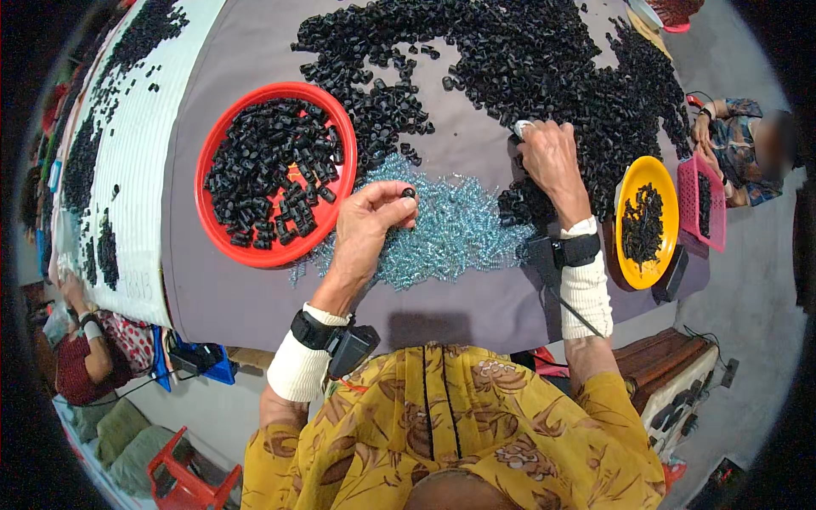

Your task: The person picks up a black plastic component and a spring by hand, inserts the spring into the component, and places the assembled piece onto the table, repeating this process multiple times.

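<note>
My left hand pinches a small round black plastic part between thumb and fingertips. It is above the near-left side of a pile of bluish metal coil springs. My right hand is closed at the near edge of a broad heap of black plastic parts. Something small and whitish shows at its fingertips; the hand hides what else it may hold. To the left of my left hand stands a round red tray with many short black cylindrical parts in it.
On the right are a yellow oval dish of thin black pieces and a pink basket. One person sits at the far right, another at the lower left. A white-covered table adjoins on the left, near a red stool.
</note>
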Demonstrator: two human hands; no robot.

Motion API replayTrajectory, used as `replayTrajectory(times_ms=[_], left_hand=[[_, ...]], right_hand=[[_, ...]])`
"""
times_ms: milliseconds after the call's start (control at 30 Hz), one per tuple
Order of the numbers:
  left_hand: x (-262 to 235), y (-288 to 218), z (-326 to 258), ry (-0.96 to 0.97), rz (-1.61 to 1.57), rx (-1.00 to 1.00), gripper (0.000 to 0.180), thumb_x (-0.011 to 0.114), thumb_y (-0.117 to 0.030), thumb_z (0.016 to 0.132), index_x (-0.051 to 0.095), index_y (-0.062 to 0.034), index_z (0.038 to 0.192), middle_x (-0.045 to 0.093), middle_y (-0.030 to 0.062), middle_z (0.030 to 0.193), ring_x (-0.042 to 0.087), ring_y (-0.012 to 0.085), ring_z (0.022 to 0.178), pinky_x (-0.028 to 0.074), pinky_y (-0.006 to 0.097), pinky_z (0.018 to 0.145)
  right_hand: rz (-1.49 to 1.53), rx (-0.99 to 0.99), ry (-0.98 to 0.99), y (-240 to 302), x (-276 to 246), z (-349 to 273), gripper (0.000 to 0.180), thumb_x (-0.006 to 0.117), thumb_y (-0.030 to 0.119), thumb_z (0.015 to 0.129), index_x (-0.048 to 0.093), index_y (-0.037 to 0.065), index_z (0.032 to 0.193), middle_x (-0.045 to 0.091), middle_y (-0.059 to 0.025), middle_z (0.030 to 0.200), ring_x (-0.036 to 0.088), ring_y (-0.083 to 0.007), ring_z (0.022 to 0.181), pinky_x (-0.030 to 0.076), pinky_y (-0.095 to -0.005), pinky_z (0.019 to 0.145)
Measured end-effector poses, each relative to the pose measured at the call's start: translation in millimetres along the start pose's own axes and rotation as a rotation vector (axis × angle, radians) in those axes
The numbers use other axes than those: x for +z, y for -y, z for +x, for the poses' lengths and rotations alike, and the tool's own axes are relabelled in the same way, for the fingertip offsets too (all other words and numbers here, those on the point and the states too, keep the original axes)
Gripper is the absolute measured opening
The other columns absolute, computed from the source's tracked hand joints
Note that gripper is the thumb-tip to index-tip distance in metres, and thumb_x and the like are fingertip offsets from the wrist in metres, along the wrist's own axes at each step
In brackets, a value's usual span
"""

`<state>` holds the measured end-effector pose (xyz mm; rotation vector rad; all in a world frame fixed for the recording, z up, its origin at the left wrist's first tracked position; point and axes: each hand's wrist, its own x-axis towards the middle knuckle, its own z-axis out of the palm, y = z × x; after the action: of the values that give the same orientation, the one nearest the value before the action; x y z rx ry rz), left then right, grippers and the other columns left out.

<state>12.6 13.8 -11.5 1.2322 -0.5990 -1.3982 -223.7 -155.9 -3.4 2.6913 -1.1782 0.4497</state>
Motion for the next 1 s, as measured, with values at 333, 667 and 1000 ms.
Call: replayTrajectory(times_ms=[333,667,1000], left_hand=[[1.2,-0.7,-1.6,0.017,0.019,0.029,0.015,0.064,-0.005,0.084,0.064,0.0015,0.097,0.066,0.0067,0.09,0.062,0.012,0.076,0.052,0.025,0.07],[2.1,-0.3,-1.1,0.017,0.027,0.036,0.014,0.063,-0.005,0.084,0.064,0.0018,0.097,0.065,0.0061,0.088,0.062,0.0123,0.076,0.052,0.025,0.07],[-2.1,3.9,-1.4,0.024,0.033,0.049,0.015,0.063,-0.004,0.084,0.063,0.0022,0.098,0.065,0.0068,0.09,0.062,0.0127,0.077,0.052,0.025,0.07]], right_hand=[[0.051,0.041,0.14,-9.2,-0.4,1.0,0.012,0.069,0.01,0.071,0.061,0.001,0.076,0.064,-0.017,0.073,0.061,-0.035,0.076,0.04,-0.0452,0.066],[0.217,0.11,0.11,-7.6,2.4,-2.3,0.013,0.069,0.009,0.073,0.057,0.003,0.073,0.062,-0.0157,0.07,0.062,-0.0332,0.074,0.039,-0.0461,0.065],[0.168,0.087,0.187,-5.6,0.2,2.0,0.015,0.065,0.014,0.076,0.057,0.002,0.073,0.062,-0.0176,0.067,0.062,-0.036,0.07,0.039,-0.0461,0.066]])
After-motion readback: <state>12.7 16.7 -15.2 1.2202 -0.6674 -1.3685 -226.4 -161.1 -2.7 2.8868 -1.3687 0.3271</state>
